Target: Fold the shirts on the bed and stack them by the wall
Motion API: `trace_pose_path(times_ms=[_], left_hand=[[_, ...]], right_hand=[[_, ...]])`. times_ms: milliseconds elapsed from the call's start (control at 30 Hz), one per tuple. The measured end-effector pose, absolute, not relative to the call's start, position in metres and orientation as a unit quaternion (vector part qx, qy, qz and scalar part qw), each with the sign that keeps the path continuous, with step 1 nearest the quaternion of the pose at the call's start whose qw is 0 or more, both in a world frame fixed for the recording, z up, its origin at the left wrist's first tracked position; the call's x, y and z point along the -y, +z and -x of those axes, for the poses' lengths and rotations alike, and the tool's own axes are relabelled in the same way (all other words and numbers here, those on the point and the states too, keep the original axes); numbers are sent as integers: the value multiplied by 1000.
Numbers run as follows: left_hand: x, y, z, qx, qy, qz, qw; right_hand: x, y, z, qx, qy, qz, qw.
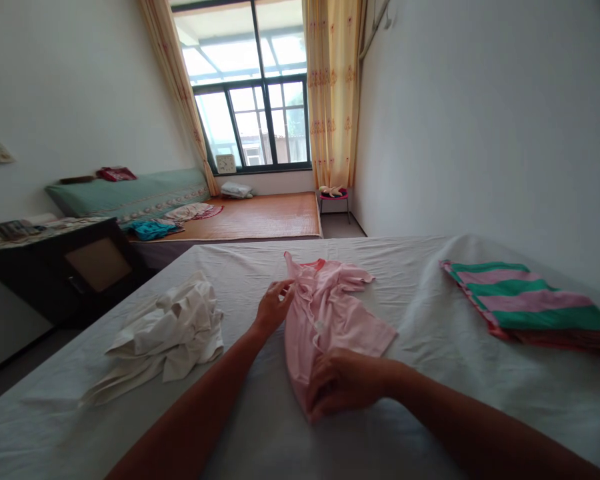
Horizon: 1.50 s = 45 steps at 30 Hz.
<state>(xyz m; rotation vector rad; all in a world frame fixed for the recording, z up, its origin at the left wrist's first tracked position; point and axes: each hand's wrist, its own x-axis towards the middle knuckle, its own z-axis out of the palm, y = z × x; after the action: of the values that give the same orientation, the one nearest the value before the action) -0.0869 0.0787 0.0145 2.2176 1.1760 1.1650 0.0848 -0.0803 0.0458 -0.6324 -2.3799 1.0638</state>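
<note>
Pink shirt (325, 313) lies mid-bed on the white sheet (430, 320), folded lengthwise into a narrow strip, one short sleeve sticking out to the right at the far end. Long axis runs near-to-far, tilted slightly left at the far end; collar end points far, toward the window (253, 100), hem end near. Left hand (274, 308) sits at the far-left edge near the collar, fingers pinched together on the fabric fold, likely pinning that edge so the fold stays straight. Right hand (345, 387) covers the near hem end, fingers curled and closed on bunched cloth, seemingly gripping the bottom to keep the strip taut. Crumpled white garment (173, 333) lies left of the shirt, apart from it. Folded green-and-pink striped cloth (525, 300) lies far right, well apart, flat and squared off.
</note>
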Motion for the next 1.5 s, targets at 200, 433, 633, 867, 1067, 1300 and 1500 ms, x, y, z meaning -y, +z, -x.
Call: trace_pose_path(times_ms=[200,433,633,867,1067,1300,1500], left_hand=[[-68,14,83,-360,343,-861,104],[-52,17,66,-405,174,-896,52],[-58,25,76,-403,153,-901,40],[-50,56,93,-305,134,-898,286],[-42,68,93,-131,21,-824,551],[-80,27,93,-342,322,-829,303],[-80,20,96,-285,271,-905,165]], right_hand=[[39,25,-134,742,118,539,381],[26,7,-174,681,57,697,217],[19,9,-179,716,90,620,308],[10,15,-252,609,-44,712,347],[16,29,-250,623,-22,681,383],[45,47,-175,781,260,523,222],[63,66,-139,853,453,243,91]])
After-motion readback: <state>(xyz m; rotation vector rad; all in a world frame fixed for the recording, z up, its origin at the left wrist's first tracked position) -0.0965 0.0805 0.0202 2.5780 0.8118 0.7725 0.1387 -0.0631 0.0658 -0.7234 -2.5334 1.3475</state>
